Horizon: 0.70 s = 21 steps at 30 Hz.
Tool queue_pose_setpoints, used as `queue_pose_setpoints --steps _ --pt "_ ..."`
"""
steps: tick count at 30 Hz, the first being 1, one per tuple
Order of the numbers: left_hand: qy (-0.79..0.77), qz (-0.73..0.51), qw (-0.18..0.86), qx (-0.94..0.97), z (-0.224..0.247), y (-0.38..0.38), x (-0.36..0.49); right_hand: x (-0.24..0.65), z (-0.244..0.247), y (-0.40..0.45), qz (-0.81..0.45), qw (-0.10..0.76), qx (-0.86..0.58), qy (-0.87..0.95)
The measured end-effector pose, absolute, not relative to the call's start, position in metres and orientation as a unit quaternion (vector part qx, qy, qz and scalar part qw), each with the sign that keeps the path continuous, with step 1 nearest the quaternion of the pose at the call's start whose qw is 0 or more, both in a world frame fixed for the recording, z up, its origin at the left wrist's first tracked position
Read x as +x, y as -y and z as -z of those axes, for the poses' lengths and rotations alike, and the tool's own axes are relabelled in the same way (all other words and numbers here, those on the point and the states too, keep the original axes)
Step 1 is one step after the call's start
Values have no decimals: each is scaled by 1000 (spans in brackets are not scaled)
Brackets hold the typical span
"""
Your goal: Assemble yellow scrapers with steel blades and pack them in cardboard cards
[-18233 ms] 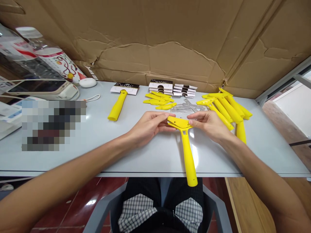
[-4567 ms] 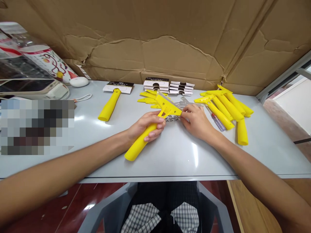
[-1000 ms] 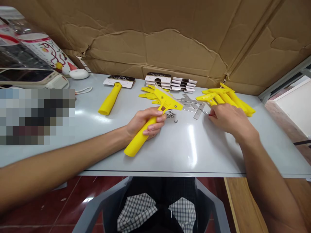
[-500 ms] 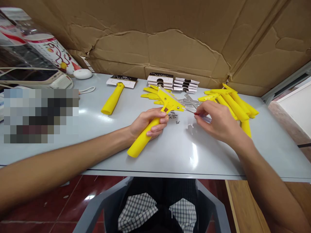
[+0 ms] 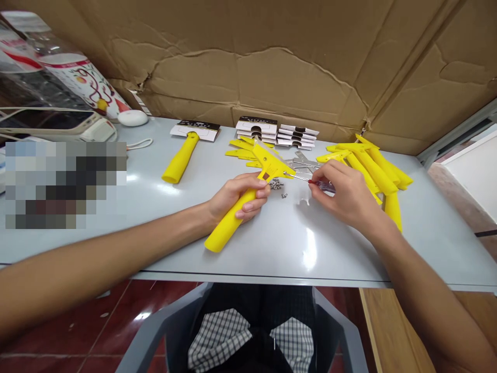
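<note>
My left hand (image 5: 243, 197) is wrapped round the neck of a yellow scraper (image 5: 225, 228), its wide head tilted up and to the right. In my right hand (image 5: 341, 191) is a screwdriver (image 5: 324, 185) with a clear and red handle, pinched between thumb and fingers. The shaft points left, and its tip meets a screw (image 5: 285, 174) near the right corner of the scraper head. Small screws (image 5: 276, 184) lie in a heap behind the scraper neck. Metal blades (image 5: 305, 161) and flat yellow pieces (image 5: 240, 154) lie behind the head.
More yellow handles (image 5: 373, 166) are piled at the right. A yellow scraper handle (image 5: 181, 158) with a card (image 5: 196, 129) lies to the left. Folded cards (image 5: 256, 125) are stacked by the cardboard wall (image 5: 248, 72). Bottles (image 5: 77, 77) and a phone (image 5: 50, 120) occupy the far left.
The screwdriver tip has come onto the screw in the scraper head, and its handle has turned slightly in my right hand. My left hand and the scraper have barely shifted.
</note>
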<state>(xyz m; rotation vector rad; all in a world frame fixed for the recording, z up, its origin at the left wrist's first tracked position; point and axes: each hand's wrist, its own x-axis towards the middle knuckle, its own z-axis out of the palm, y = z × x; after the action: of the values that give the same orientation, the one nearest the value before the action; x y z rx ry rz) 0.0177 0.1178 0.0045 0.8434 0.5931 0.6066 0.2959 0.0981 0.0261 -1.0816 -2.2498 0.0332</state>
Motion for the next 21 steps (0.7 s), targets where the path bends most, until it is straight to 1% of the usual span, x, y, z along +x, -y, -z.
queue_pose_setpoints --steps 4,10,13,21 --pt "-287 -292 818 404 -5 -117 19 295 -26 -99 6 340 -403 850" --pt "-306 -321 788 427 -5 -114 23 296 -28 -96 37 324 -408 853" --pt "-326 -315 770 448 -6 -111 23 299 -29 -93 63 318 -398 858" --pt "-341 -319 749 470 -6 -108 23 300 -36 -86 95 335 -379 857"
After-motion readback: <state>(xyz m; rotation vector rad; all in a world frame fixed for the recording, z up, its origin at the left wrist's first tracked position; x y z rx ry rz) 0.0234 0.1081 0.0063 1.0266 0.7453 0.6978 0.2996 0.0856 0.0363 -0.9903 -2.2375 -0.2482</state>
